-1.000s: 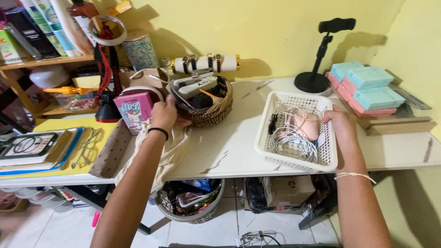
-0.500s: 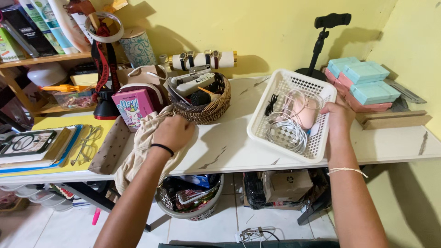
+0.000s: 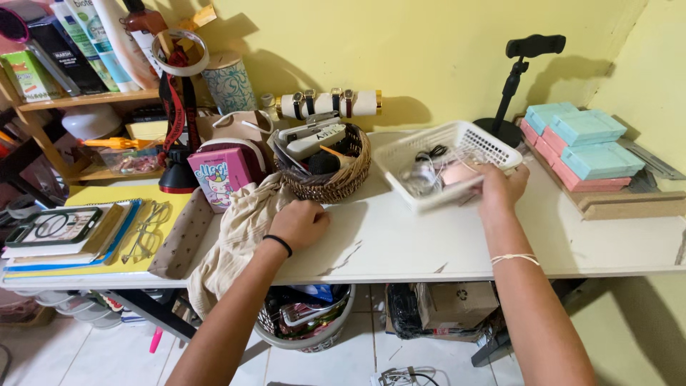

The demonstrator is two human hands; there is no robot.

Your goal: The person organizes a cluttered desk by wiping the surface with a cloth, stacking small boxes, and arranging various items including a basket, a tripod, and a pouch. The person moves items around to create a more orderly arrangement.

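White basket (image 3: 444,154) tilts in the right hand (image 3: 502,189), just left of it.

A single head-worn camera looks steeply down and forward over a white, chipped tabletop (image 3: 429,243) from close range. A yellow painted wall (image 3: 400,50) lies ahead at 12 o'clock. Both forearms enter from 6 o'clock. No second view exists.

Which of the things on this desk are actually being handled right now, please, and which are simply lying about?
In hand:
- white plastic lattice basket of cables, tilted, gripped by the right hand
- beige crumpled cloth, under the left hand

Lying about:
- brown woven wicker basket
- pink and teal flat boxes
- black phone stand
- clear-framed glasses
- white table
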